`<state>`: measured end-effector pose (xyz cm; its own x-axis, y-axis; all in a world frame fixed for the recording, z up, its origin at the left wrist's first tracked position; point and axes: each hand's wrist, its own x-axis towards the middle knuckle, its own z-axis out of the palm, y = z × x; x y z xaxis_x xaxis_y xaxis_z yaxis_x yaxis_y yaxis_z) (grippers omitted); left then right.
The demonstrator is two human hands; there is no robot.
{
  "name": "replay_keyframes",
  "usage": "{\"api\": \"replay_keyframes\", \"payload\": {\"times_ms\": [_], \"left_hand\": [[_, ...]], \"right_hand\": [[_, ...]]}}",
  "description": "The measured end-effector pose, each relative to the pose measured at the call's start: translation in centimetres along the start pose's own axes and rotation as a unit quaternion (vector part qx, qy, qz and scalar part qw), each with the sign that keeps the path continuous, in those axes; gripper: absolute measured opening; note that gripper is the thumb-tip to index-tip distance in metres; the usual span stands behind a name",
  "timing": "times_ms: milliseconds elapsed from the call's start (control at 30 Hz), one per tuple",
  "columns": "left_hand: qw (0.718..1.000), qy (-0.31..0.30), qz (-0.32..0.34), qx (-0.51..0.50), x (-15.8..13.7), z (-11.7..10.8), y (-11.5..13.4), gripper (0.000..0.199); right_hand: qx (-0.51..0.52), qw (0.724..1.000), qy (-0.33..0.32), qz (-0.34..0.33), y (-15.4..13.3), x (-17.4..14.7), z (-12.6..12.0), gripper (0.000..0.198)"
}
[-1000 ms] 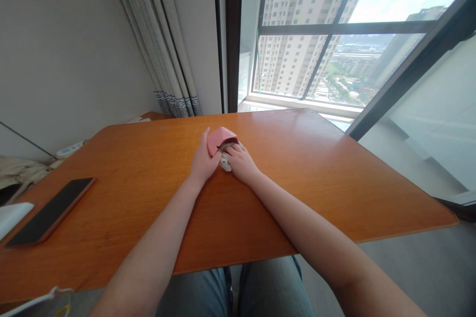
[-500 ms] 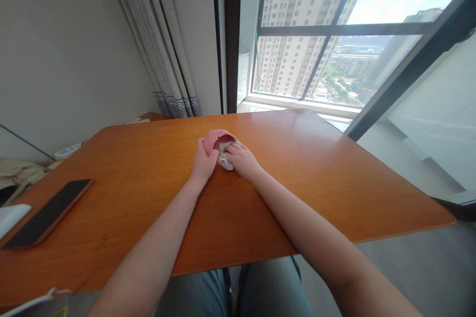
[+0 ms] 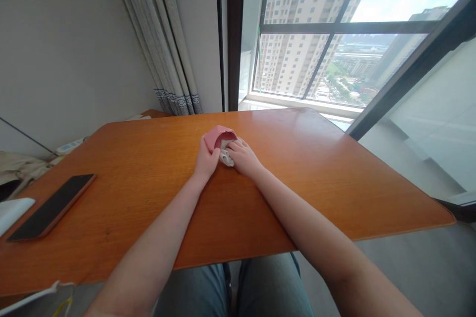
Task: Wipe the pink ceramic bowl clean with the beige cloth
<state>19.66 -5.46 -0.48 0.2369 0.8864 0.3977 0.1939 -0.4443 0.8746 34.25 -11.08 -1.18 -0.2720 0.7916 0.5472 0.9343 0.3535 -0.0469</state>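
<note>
A pink bowl-like container [image 3: 216, 135] is tipped on its side above the middle of the wooden table [image 3: 282, 158], its opening turned toward my right hand. My left hand [image 3: 206, 159] grips it from the left, thumb along the near rim. A crumpled whitish cloth [image 3: 226, 157] is bunched at the opening, partly inside. My right hand [image 3: 243, 157] is closed on this cloth, its fingertips reaching to the container's mouth. The fingers hide part of the cloth, and the container's far side is out of sight.
A dark, flat, phone-shaped slab [image 3: 52, 208] lies at the table's left, beside a white object [image 3: 14, 212]. A white cord [image 3: 40, 297] hangs near the front left edge. Behind the table are a grey curtain [image 3: 163, 49] and a window.
The pink container has tilted slightly, so its opening shows a little differently. Both hands keep their hold. The whole view has shifted slightly.
</note>
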Motion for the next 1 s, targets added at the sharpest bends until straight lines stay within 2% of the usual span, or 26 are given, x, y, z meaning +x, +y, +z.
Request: {"api": "replay_keyframes", "payload": {"times_ms": [100,167,267,400,567,767,867,1000], "left_hand": [[0.997,-0.036,0.035,0.06,0.2,-0.6,0.3,0.067],[0.996,-0.035,0.032,0.082,0.0,-0.7,0.8,0.07],[0.999,0.014,0.015,0.047,-0.5,-0.1,1.2,0.07],[0.998,0.057,0.015,-0.024,-1.1,1.0,1.2,0.079],[0.998,0.034,0.048,0.007,-0.6,0.3,0.5,0.065],[0.988,-0.031,0.104,0.111,-0.3,-1.1,0.8,0.064],[0.995,0.003,0.079,0.066,-0.9,-0.1,1.2,0.07],[0.996,0.072,-0.016,-0.055,-1.7,1.7,1.1,0.078]], "right_hand": [[-0.002,1.0,0.009,-0.001,0.2,-0.2,0.0,0.021],[-0.009,1.0,-0.006,0.003,0.1,-0.2,-0.1,0.022],[-0.02,0.999,-0.033,0.015,-0.4,-0.1,-0.2,0.021],[0.006,0.999,-0.024,0.036,-0.9,0.1,0.0,0.024],[0.014,0.999,-0.028,0.021,-0.8,0.2,0.3,0.02],[-0.01,0.999,-0.044,-0.003,-0.1,0.1,-0.3,0.02],[-0.024,0.998,-0.05,0.012,-0.1,0.0,-0.6,0.02],[-0.032,0.998,-0.044,0.022,-0.6,0.1,-0.4,0.018]]}}
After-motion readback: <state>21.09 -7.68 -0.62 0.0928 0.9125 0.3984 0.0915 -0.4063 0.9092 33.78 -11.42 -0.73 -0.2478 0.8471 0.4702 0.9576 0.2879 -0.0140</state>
